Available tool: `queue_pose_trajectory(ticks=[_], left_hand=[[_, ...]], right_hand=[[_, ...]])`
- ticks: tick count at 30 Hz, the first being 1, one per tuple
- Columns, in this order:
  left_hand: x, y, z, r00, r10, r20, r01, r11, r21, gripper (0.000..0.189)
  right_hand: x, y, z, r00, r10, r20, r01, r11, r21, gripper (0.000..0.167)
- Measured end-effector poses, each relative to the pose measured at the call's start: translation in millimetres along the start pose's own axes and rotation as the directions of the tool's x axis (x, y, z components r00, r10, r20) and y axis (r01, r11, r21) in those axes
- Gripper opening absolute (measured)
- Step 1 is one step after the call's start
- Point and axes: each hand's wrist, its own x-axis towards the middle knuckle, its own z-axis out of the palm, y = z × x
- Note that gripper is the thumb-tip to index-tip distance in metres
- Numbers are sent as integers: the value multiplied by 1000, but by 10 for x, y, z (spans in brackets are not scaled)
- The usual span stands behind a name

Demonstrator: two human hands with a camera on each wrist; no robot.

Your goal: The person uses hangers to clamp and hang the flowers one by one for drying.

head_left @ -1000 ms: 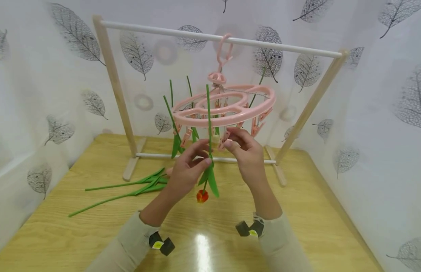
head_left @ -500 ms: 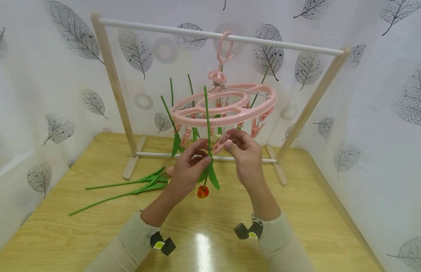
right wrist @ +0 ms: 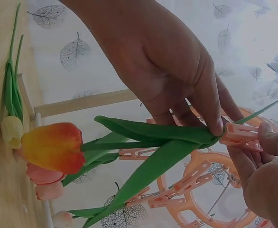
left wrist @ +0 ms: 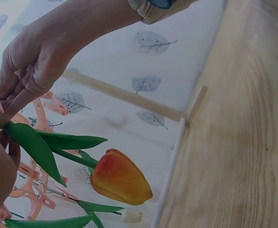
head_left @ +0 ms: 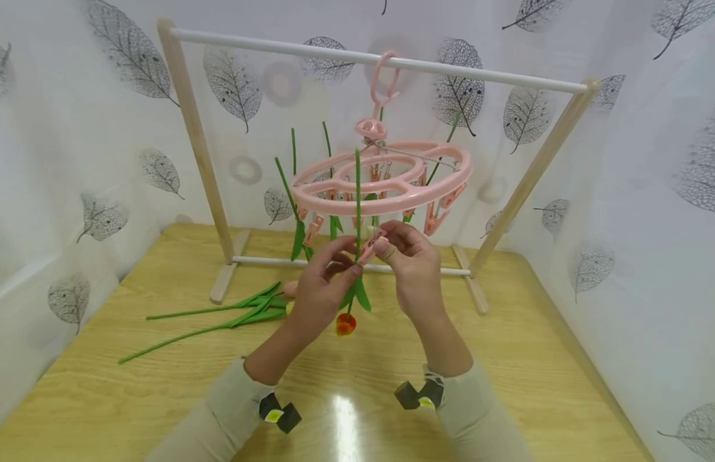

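Observation:
My left hand (head_left: 319, 289) pinches the green stem of an artificial orange-red tulip (head_left: 345, 325), which hangs head down with its leaves below my fingers. Just to the right, my right hand (head_left: 417, 269) pinches a pink clothespin (right wrist: 241, 135) between thumb and fingers. Its nose is right at the stem, just above the leaves, in the right wrist view. This clothespin hangs from a round pink clip hanger (head_left: 386, 206). Other tulips hang upside down from the hanger's clips, among them a white one (left wrist: 132, 215).
A wooden rack with a white top rod (head_left: 276, 48) carries the hanger by its hook. Loose tulips (head_left: 256, 316) lie on the wooden table (head_left: 536, 359) to the left. Several pink clips (head_left: 435, 218) dangle from the ring's right side. A leaf-patterned curtain surrounds the table.
My right hand has brought the clothespin leftward and tilted it from near upright to slanted, its nose now at the stem. My left hand keeps its pinch, and the tulip head has risen slightly.

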Motion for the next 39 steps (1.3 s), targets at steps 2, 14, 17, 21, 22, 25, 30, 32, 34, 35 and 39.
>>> queue_pose_trajectory(ticks=[2,14,17,21,22,25,30,32,34,35,39], left_hand=[[1,-18,7,1000,24,-11,-23,999,26,42],[3,-44,20,997,76,-29,-74,995,69,41],[-2,-40,21,997,75,-27,-73,995,62,43],[-5,-39,24,996,82,-24,-80,995,64,45],[-5,-43,24,996,82,-25,-81,995,65,45],[-3,-48,28,996,81,-25,-80,995,63,45],[-3,-62,33,997,72,-21,-71,996,53,45],[-5,-70,34,998,65,-21,-64,997,49,45],[-6,-74,37,998,55,-19,-54,998,41,45],[-6,-76,38,999,50,-18,-50,998,36,45],[-5,-86,46,1000,24,-11,-23,999,29,46]], right_hand=[[-2,8,12,1000,-1,-3,1,1000,5,28],[-9,17,26,1000,-6,5,6,999,-49,23],[-9,26,19,1000,-9,8,10,998,-62,23],[-8,23,20,1000,-12,3,13,996,-89,24],[-8,22,21,1000,-13,2,13,996,-94,24],[-5,24,24,1000,-8,-5,8,995,-102,25],[-4,36,27,1000,2,0,-2,990,-138,30],[-2,45,26,1000,8,11,-6,987,-158,32],[2,57,20,1000,11,23,-7,984,-176,35],[5,64,16,1000,12,26,-7,983,-182,35],[9,81,-6,1000,4,26,2,976,-216,36]])
